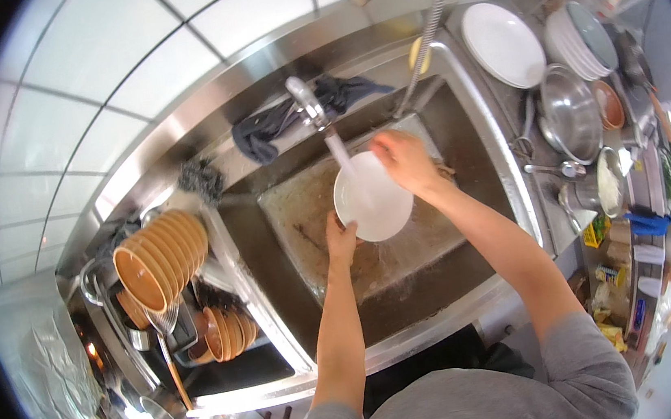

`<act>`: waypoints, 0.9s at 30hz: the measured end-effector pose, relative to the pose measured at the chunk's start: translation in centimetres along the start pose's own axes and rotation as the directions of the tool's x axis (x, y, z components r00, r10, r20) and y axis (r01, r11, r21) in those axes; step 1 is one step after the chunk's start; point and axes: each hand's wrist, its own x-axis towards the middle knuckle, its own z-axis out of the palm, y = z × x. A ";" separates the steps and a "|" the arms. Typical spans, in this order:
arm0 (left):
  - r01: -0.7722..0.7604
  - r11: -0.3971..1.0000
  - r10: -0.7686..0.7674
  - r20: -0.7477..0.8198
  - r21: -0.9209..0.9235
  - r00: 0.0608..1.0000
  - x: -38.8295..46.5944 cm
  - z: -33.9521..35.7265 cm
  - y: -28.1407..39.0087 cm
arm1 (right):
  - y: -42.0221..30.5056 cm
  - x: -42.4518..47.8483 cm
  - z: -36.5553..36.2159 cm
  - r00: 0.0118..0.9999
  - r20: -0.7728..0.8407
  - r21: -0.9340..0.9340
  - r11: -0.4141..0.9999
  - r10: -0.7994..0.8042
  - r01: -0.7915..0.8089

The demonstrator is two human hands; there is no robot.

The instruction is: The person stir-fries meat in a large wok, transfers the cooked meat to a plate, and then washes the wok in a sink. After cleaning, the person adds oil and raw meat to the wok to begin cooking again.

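Observation:
My left hand [342, 239] grips the lower left rim of a white bowl [377, 202], thumb on its inner side. The bowl is tilted over a large stainless steel sink [470, 207]. From the chrome faucet [309, 108] a stream of water runs into the bowl, and some splashes off below it. My right hand [404, 162] is at the bowl's upper right rim with its fingers bent. It is blurred, so whether it grips the rim or holds something is unclear.
A stack of orange-brown bowls [160, 258] and a wire strainer [166, 322] stand left of the basin. White plates [502, 44], stacked white bowls [582, 42] and a steel mixing bowl [571, 114] occupy the right counter. Dark cloths [260, 137] lie behind the faucet; a coiled hose [435, 15] hangs nearby.

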 end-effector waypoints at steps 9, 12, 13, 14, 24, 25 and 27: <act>-0.208 0.386 0.321 0.080 0.899 0.944 -5.5 3.2 11.1 | -3.1 6.5 -0.8 0.961 -0.178 0.256 0.934 -0.210 0.251; -0.426 0.237 0.453 0.289 0.873 0.844 -7.3 2.2 12.6 | 1.5 -1.1 -2.7 0.968 0.204 -0.192 0.964 -0.145 0.185; -0.539 0.206 0.505 0.383 0.817 0.774 -7.6 2.0 13.1 | 1.4 -3.9 -4.5 0.904 0.428 -0.358 0.921 0.016 0.153; -0.647 0.154 0.550 0.479 0.747 0.684 -8.0 1.8 13.9 | 3.3 -6.0 -4.8 0.836 0.546 -0.265 0.958 0.053 0.113; -0.899 0.079 0.401 0.812 0.430 0.423 -8.2 5.2 22.2 | 3.7 -14.6 -8.9 0.851 0.519 0.143 0.974 0.076 -0.174; -0.891 0.102 0.343 0.825 0.442 0.449 -8.2 5.6 22.8 | 5.5 -15.3 -6.8 0.879 0.448 0.185 0.945 0.162 -0.269; -0.899 0.035 0.427 0.807 0.436 0.408 -8.1 7.0 24.4 | 4.7 -15.3 -8.1 0.842 0.426 0.337 0.806 0.331 -0.487</act>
